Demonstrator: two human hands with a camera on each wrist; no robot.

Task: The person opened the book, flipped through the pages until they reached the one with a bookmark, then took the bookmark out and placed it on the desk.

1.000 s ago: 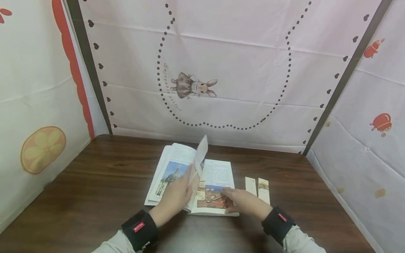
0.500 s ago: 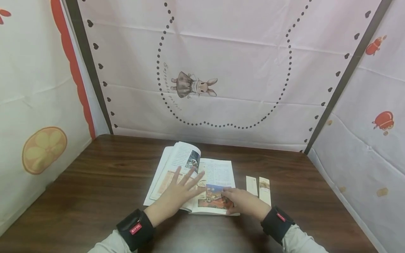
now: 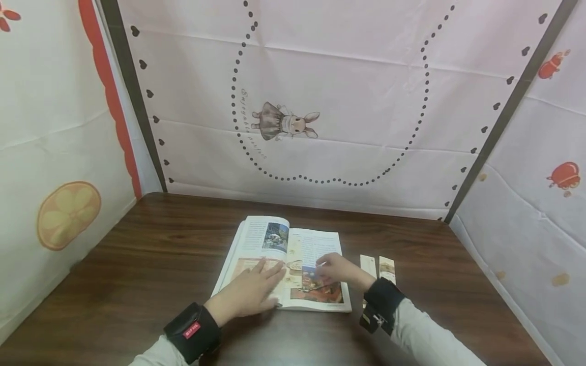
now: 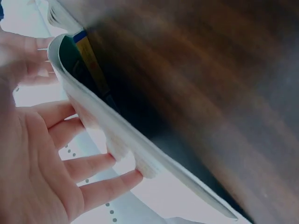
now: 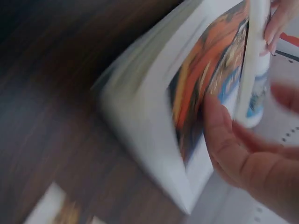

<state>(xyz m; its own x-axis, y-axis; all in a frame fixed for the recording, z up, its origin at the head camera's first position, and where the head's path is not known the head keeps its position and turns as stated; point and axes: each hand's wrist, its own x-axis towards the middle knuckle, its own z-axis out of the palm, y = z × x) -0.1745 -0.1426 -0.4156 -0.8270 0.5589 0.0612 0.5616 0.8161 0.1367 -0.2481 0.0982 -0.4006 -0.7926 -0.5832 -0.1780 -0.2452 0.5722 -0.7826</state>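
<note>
An open book with colour photos lies on the table. My left hand rests on its left page, fingers extended; the left wrist view shows those fingertips against the paper near the book's lower edge. Over the right page's photo is my right hand, its fingers loosely bent. The right wrist view shows nothing held between these fingers. Along the gutter runs a beige strip with small drawings; whether it is printed or loose, I cannot tell. Two narrow bookmark-like cards lie right of the book, partly behind the right wrist.
The dark wooden table extends around the book. Patterned cloth walls enclose it at the back and both sides.
My left hand has let go of the raised page, which now lies turned over to the left, and presses the left page flatter. My right hand has shifted up and inward over the right page.
</note>
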